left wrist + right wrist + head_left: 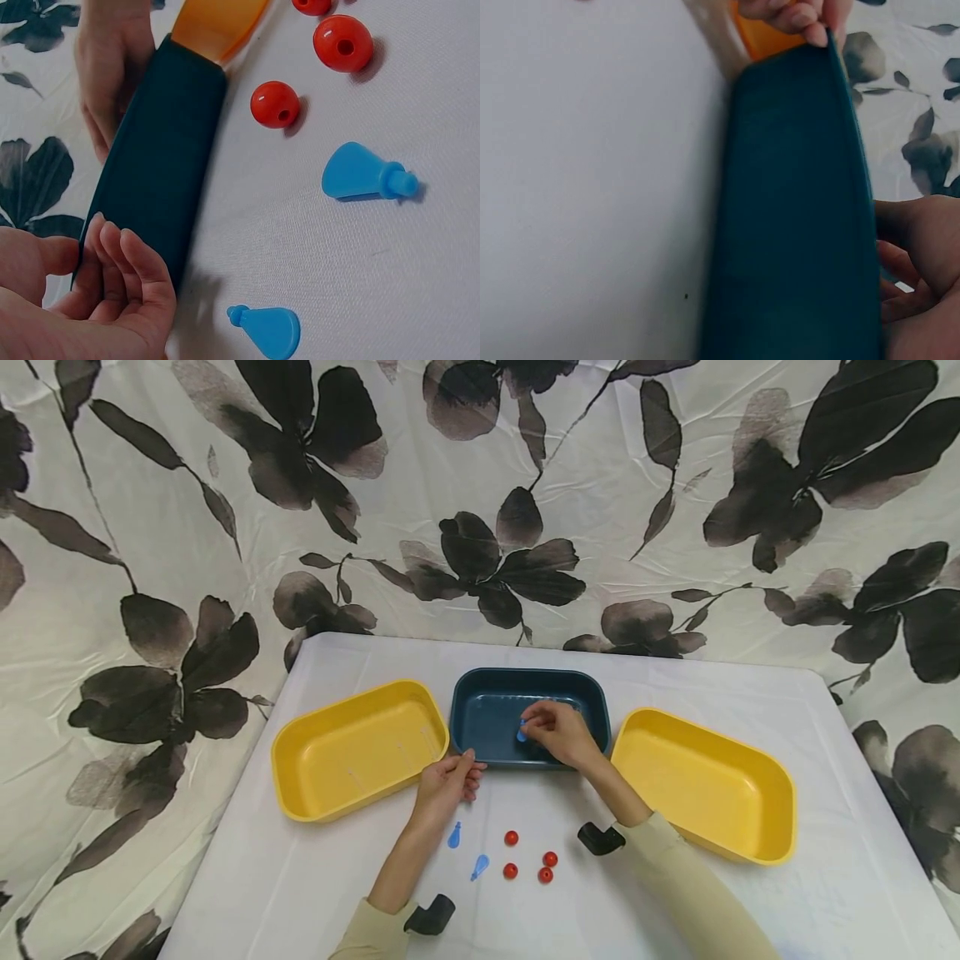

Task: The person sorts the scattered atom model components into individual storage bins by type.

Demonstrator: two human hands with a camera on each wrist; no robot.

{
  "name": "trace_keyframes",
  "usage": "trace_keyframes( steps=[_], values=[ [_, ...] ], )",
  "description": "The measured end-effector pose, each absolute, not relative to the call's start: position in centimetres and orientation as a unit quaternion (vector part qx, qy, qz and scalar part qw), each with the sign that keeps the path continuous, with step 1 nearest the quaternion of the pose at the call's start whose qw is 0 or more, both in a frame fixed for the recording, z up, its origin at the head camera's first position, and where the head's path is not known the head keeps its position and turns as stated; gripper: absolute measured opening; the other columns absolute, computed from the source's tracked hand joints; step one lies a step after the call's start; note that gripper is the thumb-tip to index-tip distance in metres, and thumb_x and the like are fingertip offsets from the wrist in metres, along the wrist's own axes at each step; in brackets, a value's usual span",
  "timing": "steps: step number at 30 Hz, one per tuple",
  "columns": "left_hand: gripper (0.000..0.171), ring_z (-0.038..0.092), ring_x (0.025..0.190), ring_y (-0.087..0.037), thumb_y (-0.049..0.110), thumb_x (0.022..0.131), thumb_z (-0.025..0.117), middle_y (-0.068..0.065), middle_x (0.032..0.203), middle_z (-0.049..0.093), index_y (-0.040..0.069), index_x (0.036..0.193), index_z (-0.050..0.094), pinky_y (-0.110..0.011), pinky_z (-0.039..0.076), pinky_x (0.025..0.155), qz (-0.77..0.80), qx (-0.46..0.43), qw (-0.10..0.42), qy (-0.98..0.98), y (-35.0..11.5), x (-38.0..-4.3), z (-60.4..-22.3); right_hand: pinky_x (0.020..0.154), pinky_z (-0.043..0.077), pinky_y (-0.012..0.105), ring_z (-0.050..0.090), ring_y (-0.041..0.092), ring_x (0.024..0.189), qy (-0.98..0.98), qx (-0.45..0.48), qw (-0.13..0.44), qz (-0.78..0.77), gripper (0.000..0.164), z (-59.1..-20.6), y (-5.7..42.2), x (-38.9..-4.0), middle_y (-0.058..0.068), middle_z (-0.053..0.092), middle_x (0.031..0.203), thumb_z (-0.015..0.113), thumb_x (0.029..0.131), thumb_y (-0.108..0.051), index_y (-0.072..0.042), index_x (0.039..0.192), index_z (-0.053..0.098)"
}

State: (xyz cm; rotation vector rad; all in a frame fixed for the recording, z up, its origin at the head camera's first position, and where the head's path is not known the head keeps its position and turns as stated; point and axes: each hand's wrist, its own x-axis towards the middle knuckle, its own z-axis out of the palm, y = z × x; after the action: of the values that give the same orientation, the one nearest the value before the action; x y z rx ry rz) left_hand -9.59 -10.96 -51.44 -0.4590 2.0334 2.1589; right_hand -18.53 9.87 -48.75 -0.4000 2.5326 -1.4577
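Observation:
A dark teal tray [480, 718] stands at the middle of the table. My left hand [444, 785] holds its near left corner, thumb over the rim and fingers against the outer wall [161, 150]. Over the tray's inside, my right hand [561, 733] pinches a small blue piece [521, 732] between thumb and fingertips. In the right wrist view the tray wall hides most of that piece. Two blue teardrop-shaped pieces with knobbed ends, one farther back [454, 835] and one nearer [480, 867], lie on the cloth. Several red beads with holes [511, 871] lie to their right.
A yellow tray [322, 777] stands left of the teal one, with a few thin clear marks or strips inside. Another yellow tray [705, 785] is angled on the right. White cloth [300, 893] covers the table, and a floral curtain [495, 468] hangs behind it.

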Motion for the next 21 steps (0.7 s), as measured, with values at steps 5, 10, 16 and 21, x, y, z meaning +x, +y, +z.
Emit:
trace_keyframes(
  steps=[5, 10, 16, 21],
  values=[
    [0.039, 0.058, 0.07, -0.015, 0.029, 0.106, 0.059, -0.019, 0.091, 0.068, -0.007, 0.103, 0.073, -0.02, 0.053, 0.063, 0.714, -0.152, 0.07, 0.68, -11.0, -9.5, -51.4, 0.071, 0.057, 0.03, 0.069, 0.019, 0.078, 0.869, -0.143, 0.098, -0.463, 0.012, -49.7, 9.5, -19.3, 0.01, 0.074, 0.089, 0.071, 0.095, -0.002, 0.002, 0.106, 0.071],
    [0.038, 0.058, 0.071, -0.015, 0.029, 0.107, 0.059, -0.021, 0.092, 0.068, -0.006, 0.102, 0.074, -0.02, 0.053, 0.063, 0.709, -0.153, 0.07, 0.685, -11.0, -9.5, -51.4, 0.075, 0.055, 0.033, 0.067, 0.016, 0.079, 0.884, -0.155, 0.098, -0.43, 0.009, -50.4, 9.1, -19.8, 0.007, 0.072, 0.085, 0.072, 0.094, -0.002, 0.0, 0.102, 0.072],
    [0.04, 0.058, 0.07, -0.015, 0.03, 0.106, 0.059, -0.016, 0.088, 0.069, -0.008, 0.103, 0.073, -0.019, 0.052, 0.062, 0.71, -0.151, 0.069, 0.684, -11.0, -9.5, -51.5, 0.078, 0.057, 0.04, 0.069, 0.021, 0.08, 0.893, -0.174, 0.085, -0.406, 0.009, -50.6, 8.8, -19.9, 0.011, 0.072, 0.085, 0.072, 0.092, 0.004, 0.003, 0.101, 0.072],
    [0.039, 0.058, 0.069, -0.015, 0.028, 0.107, 0.058, -0.015, 0.087, 0.068, -0.008, 0.102, 0.073, -0.02, 0.052, 0.061, 0.713, -0.155, 0.07, 0.681, -11.0, -9.6, -51.4, 0.078, 0.058, 0.039, 0.069, 0.022, 0.081, 0.901, -0.177, 0.077, -0.389, 0.01, -50.5, 8.6, -19.8, 0.012, 0.072, 0.088, 0.073, 0.091, 0.004, 0.004, 0.101, 0.072]
  ],
)
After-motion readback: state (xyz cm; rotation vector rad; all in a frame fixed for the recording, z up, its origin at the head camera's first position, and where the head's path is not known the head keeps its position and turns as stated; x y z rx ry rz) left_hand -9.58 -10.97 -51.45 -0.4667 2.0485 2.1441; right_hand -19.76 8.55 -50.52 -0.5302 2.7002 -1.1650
